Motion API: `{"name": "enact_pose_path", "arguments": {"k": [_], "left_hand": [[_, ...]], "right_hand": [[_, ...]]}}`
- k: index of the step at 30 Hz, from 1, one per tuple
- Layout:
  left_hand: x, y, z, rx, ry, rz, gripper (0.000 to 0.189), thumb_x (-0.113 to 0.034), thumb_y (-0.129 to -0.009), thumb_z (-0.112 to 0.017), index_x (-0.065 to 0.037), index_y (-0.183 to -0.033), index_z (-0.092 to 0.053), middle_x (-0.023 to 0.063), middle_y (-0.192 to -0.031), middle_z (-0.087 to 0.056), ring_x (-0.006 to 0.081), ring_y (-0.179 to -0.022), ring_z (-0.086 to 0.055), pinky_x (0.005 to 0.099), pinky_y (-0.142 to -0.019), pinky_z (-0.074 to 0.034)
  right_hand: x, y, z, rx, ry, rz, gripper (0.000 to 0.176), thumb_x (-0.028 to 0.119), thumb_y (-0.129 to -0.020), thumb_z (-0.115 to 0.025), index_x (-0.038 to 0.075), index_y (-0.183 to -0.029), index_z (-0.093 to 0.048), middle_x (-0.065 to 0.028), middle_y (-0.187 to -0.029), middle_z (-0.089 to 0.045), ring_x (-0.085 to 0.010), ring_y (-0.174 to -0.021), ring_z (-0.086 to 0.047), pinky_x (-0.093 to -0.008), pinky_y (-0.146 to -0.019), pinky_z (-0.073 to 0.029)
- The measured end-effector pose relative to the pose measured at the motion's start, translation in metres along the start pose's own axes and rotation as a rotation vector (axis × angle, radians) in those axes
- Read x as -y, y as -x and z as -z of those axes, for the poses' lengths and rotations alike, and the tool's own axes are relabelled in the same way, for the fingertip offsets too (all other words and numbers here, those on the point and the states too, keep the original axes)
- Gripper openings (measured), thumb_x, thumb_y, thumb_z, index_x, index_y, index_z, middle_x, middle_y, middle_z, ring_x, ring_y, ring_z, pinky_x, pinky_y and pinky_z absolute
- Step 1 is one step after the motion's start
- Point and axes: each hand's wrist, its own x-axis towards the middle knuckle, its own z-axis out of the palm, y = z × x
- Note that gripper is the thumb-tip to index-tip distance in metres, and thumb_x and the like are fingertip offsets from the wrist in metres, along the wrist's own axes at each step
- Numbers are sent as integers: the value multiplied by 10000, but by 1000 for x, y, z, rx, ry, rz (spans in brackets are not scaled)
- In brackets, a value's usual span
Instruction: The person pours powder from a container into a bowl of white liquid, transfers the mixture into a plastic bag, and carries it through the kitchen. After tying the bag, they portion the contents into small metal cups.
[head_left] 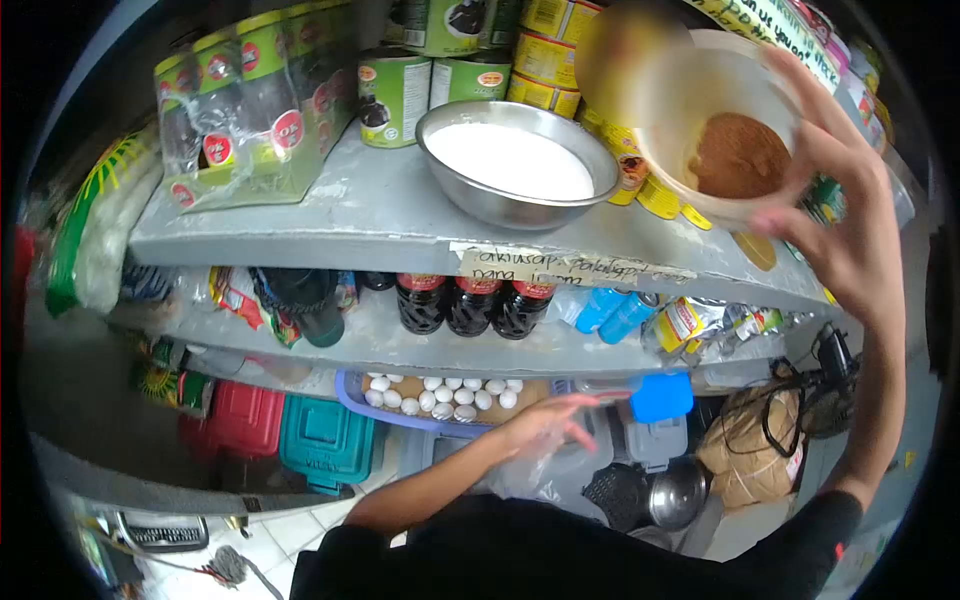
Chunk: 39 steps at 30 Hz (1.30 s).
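**Pale, round, translucent plastic tub [668, 150] held up by the right hand [850, 190], beside a shiny round steel bowl [500, 205]**

The tub is nearest the camera, above the right part of the grey upper shelf [300, 245], its mouth tilted into view. Loose brown powder [740, 155] lies in it. Whether its base touches the shelf cannot be told.

As for progress, the steel bowl sits upright on the shelf, well filled with a smooth white substance [510, 160]; whether that is powder or liquid is unclear. No brown shows on the white, so the two look unmixed, and the brown powder is all seen inside the tub.

The right hand's grip is partly open, curved to the tub's width: fingers at the upper side of the rim, thumb at the lower side, holding the tub.

The left hand [535, 430] is low, in front of the purple tray [352, 400] of white eggs [443, 411]. Its grip is loose, with fingers spread. A crumpled clear plastic bag [530, 472] is just beside it; whether they touch cannot be told.
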Motion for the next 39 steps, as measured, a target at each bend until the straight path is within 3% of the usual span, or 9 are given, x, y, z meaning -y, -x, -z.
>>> {"name": "enact_pose_path", "arguments": {"k": [2, 8, 18, 22, 27, 30, 32, 35, 39], "left_hand": [[16, 13, 11, 21, -101, 2, 492, -401, -933, -392, -157, -1358, -355, 180, -974, -632, 46, -498, -425, 180, -479, -341], [62, 48, 31, -205, -69, 149, 319, -306, -931, -447, -130, -1187, -520, 9, -697, -558, 57, -635, -517, 201, -488, -346], [69, 69, 44, -182, -232, 51, 288, -268, -908, -506, -138, -1163, -533, -49, -694, -513, 38, -607, -484, 182, -493, -345], [64, 87, 47, -151, -214, 70, 383, -259, -865, -576, -144, -1220, -492, -49, -820, -496, 51, -761, -474, 204, -648, -379], [88, 107, 67, -86, -185, 112, 517, -229, -797, -661, -156, -1261, -445, 17, -1104, -488, 136, -1013, -471, 268, -852, -373], [77, 114, 63, -113, -167, 193, 498, -211, -805, -643, -153, -1260, -449, 12, -1099, -493, 134, -993, -475, 258, -837, -378], [79, 118, 65, -122, -175, 196, 490, -202, -810, -635, -159, -1261, -451, 11, -1089, -498, 129, -982, -479, 254, -832, -383], [76, 119, 70, -123, -175, 250, 462, -189, -817, -619, -175, -1252, -465, 14, -1072, -514, 118, -970, -485, 248, -814, -393], [65, 124, 64, -158, -180, 238, 443, -213, -812, -625, -183, -1231, -486, -6, -989, -497, 89, -902, -467, 224, -754, -379]], "right_hand": [[25, -21, -6, 44, 61, -44, 436, 105, -540, -807, -17, -646, -402, -183, -1367, -407, -372, -1243, -406, -406, -983, -368], [53, -54, -25, 159, 143, -141, 405, 66, -528, -805, -32, -663, -436, -201, -1364, -390, -400, -1170, -451, -415, -914, -431], [72, -86, -43, 262, 299, -78, 337, 49, -551, -781, -37, -838, -627, -210, -1343, -394, -361, -984, -564, -383, -862, -465], [72, -91, -51, 172, 402, 48, 342, 71, -557, -775, -30, -854, -638, -207, -1310, -404, -354, -957, -577, -387, -844, -477], [78, -94, -49, 270, 366, -63, 347, 76, -560, -770, -27, -867, -646, -242, -1301, -386, -372, -933, -572, -384, -841, -480], [73, -97, -48, 177, 492, 115, 373, 132, -626, -758, -25, -944, -641, -229, -1260, -453, -298, -942, -608, -357, -836, -485], [81, -109, -31, 690, 532, 26, 303, 90, -724, -545, -15, -990, -645, -400, -1242, -377, -403, -1107, -489, -437, -935, -429], [72, -99, -47, 337, 698, 261, 248, 105, -706, -551, -18, -878, -681, -407, -1231, -379, -413, -1103, -484, -431, -922, -438], [70, -99, -46, 413, 736, 231, 287, 90, -722, -538, -19, -952, -671, -401, -1256, -354, -408, -1126, -468, -430, -932, -429]]}}
